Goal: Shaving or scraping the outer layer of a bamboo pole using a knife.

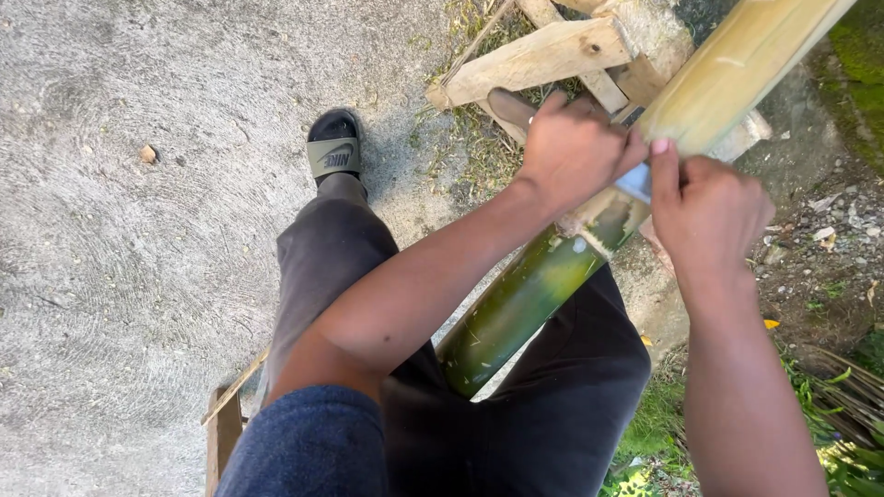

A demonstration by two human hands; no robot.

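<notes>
across the lap, bamboo pole point(525, 299) slanting up-right; left hand point(571, 147), right hand point(709, 216) gripping blade point(635, 182)

Rough grey concrete ground point(138, 230) filled the left side. A small brown stone point(147, 154) lay near its upper left. Weathered pale wooden trestle point(543, 55) stood at the top edge, on patchy grass point(479, 147).

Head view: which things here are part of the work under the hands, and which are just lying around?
In use:
- bamboo pole
- blade across it, gripped by left hand and right hand
- wooden frame near the pole's far end

Lying about:
- small stone on the concrete
- yellow leaf
- grass
</notes>
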